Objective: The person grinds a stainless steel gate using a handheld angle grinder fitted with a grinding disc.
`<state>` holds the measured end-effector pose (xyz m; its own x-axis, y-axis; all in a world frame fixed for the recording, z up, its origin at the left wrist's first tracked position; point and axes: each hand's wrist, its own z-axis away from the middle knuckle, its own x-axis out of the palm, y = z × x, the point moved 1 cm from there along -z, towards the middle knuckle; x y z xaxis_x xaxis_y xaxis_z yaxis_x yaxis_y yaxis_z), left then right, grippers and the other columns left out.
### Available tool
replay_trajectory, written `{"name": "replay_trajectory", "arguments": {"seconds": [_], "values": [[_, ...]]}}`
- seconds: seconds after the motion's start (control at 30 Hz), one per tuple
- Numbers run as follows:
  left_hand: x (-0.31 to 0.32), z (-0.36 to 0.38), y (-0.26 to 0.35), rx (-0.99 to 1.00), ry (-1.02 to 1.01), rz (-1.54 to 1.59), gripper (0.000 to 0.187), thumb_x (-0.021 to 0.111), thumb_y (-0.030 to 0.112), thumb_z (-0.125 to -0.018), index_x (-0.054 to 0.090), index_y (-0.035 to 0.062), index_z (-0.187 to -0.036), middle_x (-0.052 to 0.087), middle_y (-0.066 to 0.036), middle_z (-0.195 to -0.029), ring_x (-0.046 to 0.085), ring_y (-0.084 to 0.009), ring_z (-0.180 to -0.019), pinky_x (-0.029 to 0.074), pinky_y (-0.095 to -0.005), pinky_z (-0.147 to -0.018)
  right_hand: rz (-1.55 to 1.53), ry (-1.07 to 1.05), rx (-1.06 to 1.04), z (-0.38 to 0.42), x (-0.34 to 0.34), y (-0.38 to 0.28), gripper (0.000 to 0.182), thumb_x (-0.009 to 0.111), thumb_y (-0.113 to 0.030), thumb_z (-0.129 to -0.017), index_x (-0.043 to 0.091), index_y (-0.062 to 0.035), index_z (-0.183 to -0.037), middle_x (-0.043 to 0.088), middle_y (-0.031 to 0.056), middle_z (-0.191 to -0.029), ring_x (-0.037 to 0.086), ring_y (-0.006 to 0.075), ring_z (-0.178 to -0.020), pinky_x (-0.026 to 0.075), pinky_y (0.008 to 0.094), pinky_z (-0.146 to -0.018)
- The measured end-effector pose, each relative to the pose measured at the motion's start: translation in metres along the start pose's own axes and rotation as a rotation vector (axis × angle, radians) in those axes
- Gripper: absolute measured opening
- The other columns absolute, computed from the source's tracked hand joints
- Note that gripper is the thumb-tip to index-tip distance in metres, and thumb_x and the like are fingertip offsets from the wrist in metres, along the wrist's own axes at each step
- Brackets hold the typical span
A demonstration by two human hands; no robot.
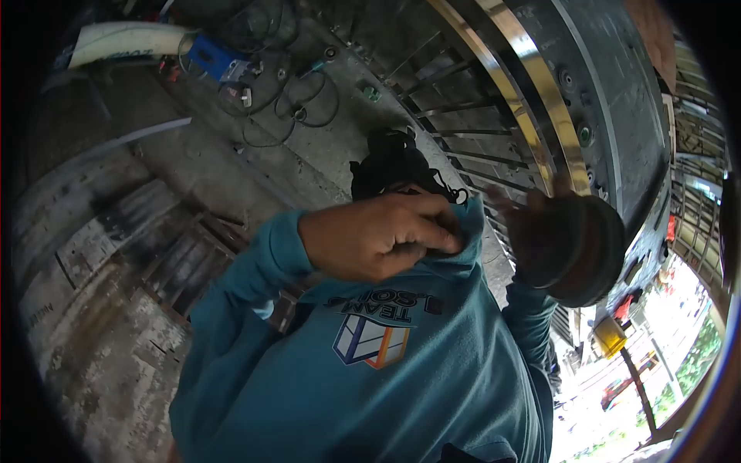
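Note:
My left hand (378,233) is closed, its fingers pinching the lower edge of the teal long-sleeved shirt (386,401) I wear. Upside-down lettering and a blue and orange emblem show on the shirt's front. To the right, my right hand (532,208) is smeared by motion around a dark, round, thick object (588,251) with a dull reddish band. Its fingers show at the upper left of this object, and its kind is too blurred to make out. A black shoe or bag-like thing (390,166) with straps is just beyond my left hand.
Metal bars and shiny gold-coloured strips (532,69) run along the upper right. A blue machine (216,58) and looped cables (309,100) lie on the concrete floor. Worn boards (100,247) are at left. A yellow container (610,337) stands out in the bright area at right.

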<state>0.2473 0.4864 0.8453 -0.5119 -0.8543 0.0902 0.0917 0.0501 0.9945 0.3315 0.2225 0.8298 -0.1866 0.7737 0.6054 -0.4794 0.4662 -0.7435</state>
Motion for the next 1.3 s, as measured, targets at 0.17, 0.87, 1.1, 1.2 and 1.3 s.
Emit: {"name": "replay_trajectory", "arguments": {"seconds": [0.17,0.87,1.1,1.2,1.3], "values": [[-0.027,0.021,-0.016,-0.1,0.054,0.08,0.03,0.062,0.0,-0.092,0.069,0.0021,-0.121,0.063,-0.011,-0.118,0.062,-0.0235,-0.113,0.051,-0.0343,-0.097,0.332,-0.625,0.646,-0.027,0.002,0.019,0.096,0.088,-0.055,-0.062,0.053,0.0106,-0.124,0.067,0.0122,-0.101,0.067,0.0186,-0.086,0.054,0.0286,-0.082],[0.04,0.06,-0.166,-0.244,0.419,0.585,0.092,0.089,0.034,-0.075,0.042,0.0013,-0.148,0.064,-0.009,-0.12,0.063,-0.0153,-0.102,0.052,-0.0291,-0.091,0.218,-0.432,0.233,0.057,-0.016,-0.083,0.037,0.077,-0.019,-0.088,0.053,0.0033,-0.106,0.06,0.0171,-0.08,0.062,0.0266,-0.063,0.056,0.0367,-0.058],[0.043,0.046,-0.155,-0.378,0.271,0.77,0.092,0.088,0.037,-0.078,0.041,0.0006,-0.148,0.068,-0.011,-0.108,0.068,-0.0175,-0.087,0.056,-0.0279,-0.083,0.27,-0.344,0.172,0.081,-0.026,-0.085,0.038,0.077,-0.02,-0.086,0.052,0.0011,-0.106,0.062,0.0173,-0.082,0.064,0.0287,-0.066,0.059,0.042,-0.059],[0.043,0.05,-0.168,-0.283,0.237,0.729,0.091,0.09,0.04,-0.074,0.044,0.0031,-0.143,0.066,-0.008,-0.097,0.066,-0.0154,-0.076,0.054,-0.0255,-0.071,0.349,-0.329,0.197,0.087,-0.031,-0.09,0.037,0.077,-0.02,-0.087,0.052,0.0004,-0.107,0.062,0.0171,-0.082,0.064,0.0289,-0.065,0.059,0.0415,-0.059],[0.033,0.072,-0.182,-0.01,0.429,0.962,0.085,0.09,0.043,-0.073,0.047,0.0068,-0.137,0.06,-0.005,-0.088,0.063,-0.0159,-0.075,0.05,-0.0278,-0.066,0.334,-0.401,0.176,0.083,-0.022,-0.087,0.035,0.076,-0.017,-0.088,0.053,-0.0001,-0.107,0.062,0.0164,-0.081,0.064,0.0292,-0.065,0.059,0.0421,-0.058]]}}
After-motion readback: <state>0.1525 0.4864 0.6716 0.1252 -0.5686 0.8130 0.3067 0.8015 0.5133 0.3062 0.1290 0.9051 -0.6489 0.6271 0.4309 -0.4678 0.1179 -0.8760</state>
